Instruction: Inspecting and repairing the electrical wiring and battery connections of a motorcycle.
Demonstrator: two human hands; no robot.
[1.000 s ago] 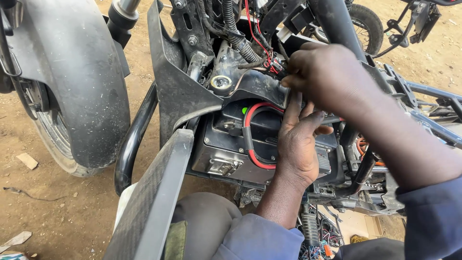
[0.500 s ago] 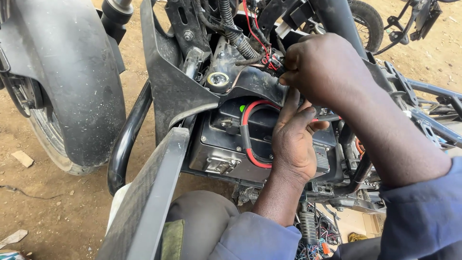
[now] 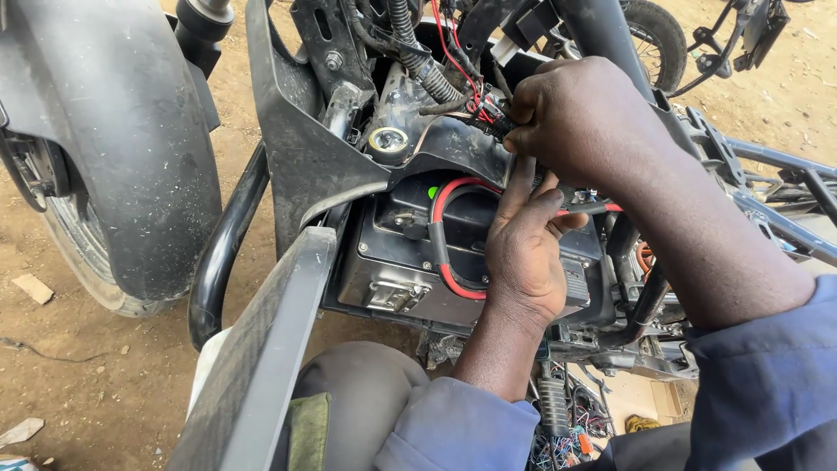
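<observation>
My left hand (image 3: pixel 523 253): fingers up at wiring connector (image 3: pixel 497 113) | my right hand (image 3: pixel 584 118): pinching connector | change: grip unchanged, view shifted | black battery box (image 3: pixel 392 262) below.

The right hand (image 3: pixel 586 118) has crept leftward, off the frame tube and onto the cluster of red and black wires (image 3: pixel 475 100), fingertips now pinched at the connector there. The left hand (image 3: pixel 523 253) has slid a little up the battery box (image 3: pixel 392 262), its fingers stretched straighter beside the red cable loop (image 3: pixel 440 235). The view has edged closer.
</observation>
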